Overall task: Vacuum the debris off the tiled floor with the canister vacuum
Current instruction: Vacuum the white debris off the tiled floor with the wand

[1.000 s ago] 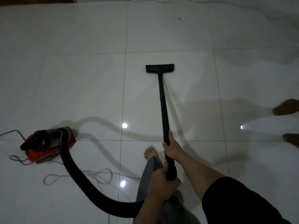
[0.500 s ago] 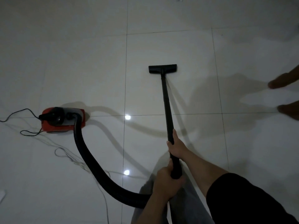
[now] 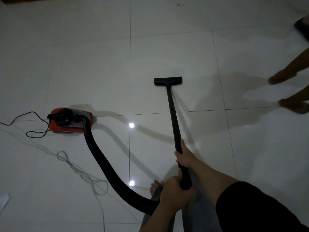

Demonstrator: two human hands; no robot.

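Floor: pale glossy tiled floor (image 3: 83,72) with dark grout lines and three small bright light reflections near the middle grout line.
Around, far right edge: another person's two bare feet (image 3: 284,77) stand on the tiles, casting long shadows toward the nozzle; they are well apart from it.
Around, left side: a thin black power cord (image 3: 31,121) loops from the back of the canister; a pale tangled cable (image 3: 75,166) trails across the tiles toward the near edge, passing just beside the hose.
Near left corner: a white scrap (image 3: 4,200) lies on the floor.
Far edge: a small speck of debris (image 3: 179,4) sits well beyond the nozzle.
Canister vacuum: the red and black canister vacuum (image 3: 70,122) rests on the floor at the left, its contents not visible.
Hose: the black ribbed hose (image 3: 107,166) curves from the canister down to the wand's lower end.
Wand: the black wand (image 3: 173,114) slants forward; its floor nozzle (image 3: 168,81) lies flat on a tile ahead.
Right hand: the right hand (image 3: 184,156) wraps its fingers round the wand, higher up.
Left hand: the left hand (image 3: 175,191) grips the wand's thick end.
Own foot: bare toes (image 3: 154,187) show just beside the left hand.
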